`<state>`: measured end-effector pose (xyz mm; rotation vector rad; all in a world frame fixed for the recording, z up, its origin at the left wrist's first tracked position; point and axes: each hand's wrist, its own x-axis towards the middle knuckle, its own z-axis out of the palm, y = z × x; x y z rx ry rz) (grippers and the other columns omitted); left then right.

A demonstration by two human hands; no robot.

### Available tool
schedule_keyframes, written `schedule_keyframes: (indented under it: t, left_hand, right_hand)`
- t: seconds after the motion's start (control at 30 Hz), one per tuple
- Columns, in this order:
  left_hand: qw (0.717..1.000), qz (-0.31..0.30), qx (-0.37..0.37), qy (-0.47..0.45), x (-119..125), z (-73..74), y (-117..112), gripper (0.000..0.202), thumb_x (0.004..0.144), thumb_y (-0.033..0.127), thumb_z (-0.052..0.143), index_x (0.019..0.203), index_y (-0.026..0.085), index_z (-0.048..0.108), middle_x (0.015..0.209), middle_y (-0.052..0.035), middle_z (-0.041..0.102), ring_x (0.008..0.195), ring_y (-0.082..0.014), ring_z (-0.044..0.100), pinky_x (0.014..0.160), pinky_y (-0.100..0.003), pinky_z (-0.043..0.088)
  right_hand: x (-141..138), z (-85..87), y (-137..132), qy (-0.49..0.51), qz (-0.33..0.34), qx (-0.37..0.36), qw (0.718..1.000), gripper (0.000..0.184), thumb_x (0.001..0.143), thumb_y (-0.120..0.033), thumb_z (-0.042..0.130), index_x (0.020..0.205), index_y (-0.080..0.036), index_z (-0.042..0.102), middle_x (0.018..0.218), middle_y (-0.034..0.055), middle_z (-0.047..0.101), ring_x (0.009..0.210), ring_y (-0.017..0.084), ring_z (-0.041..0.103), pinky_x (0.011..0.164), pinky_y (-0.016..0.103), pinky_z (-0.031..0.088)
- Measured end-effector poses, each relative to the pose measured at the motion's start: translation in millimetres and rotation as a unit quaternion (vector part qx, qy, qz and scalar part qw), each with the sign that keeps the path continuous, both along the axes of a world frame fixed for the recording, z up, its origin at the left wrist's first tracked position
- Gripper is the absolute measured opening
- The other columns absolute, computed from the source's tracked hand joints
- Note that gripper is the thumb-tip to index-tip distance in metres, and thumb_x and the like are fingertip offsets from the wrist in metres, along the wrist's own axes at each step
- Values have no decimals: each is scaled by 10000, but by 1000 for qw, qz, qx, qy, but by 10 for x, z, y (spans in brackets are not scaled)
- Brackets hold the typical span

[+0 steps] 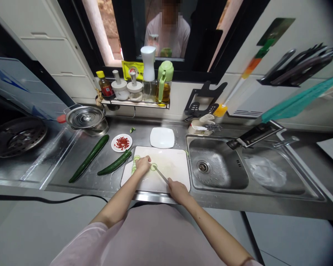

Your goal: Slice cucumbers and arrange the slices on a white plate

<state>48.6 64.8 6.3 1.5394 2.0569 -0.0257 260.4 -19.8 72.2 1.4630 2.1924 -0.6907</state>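
My right hand (pixel 178 191) is closed around the handle of a knife (pixel 162 175). Its blade slants up and left across the white cutting board (pixel 172 162), the tip at a pale green cucumber slice (pixel 153 167). Curled fingers hide whatever my left hand (pixel 143 165) may grip on the board, just left of that slice. Several more cucumber slices (pixel 134 167) lie along the left side of this hand, partly covered by it. A cut length of cucumber (pixel 114 164) rests left of the board, one end close to its edge. Farther left is a long whole cucumber (pixel 89 158).
Behind the board are a white plate (pixel 162 137) and a small dish of chopped red pieces (pixel 121 143). A lidded steel pot (pixel 87 120) stands back left. The sink (pixel 219 162) adjoins the board's right. A rack (pixel 135 103) holds bottles and jars above the counter.
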Motion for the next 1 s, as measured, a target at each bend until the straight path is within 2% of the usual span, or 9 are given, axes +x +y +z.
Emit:
schedule_keyframes:
  t: [0.63, 1.0]
  left_hand:
    - [1000, 4, -14, 3, -11, -3, 23, 181, 764, 274, 581, 935, 272, 638, 1009, -39, 711, 1014, -229, 613, 891, -363, 331]
    - [1000, 0, -16, 4, -16, -5, 37, 169, 753, 297, 592, 911, 271, 649, 1020, -46, 711, 1039, -241, 610, 924, -390, 311]
  right_hand:
    - [-128, -27, 82, -2, -2, 6, 1000, 341, 860, -75, 350, 1163, -161, 479, 966, 152, 676, 948, 249, 652, 710, 306, 433]
    - [-145, 50, 88, -6, -6, 3, 1000, 350, 856, -65, 348, 1167, -154, 482, 981, 164, 674, 961, 255, 650, 719, 316, 438]
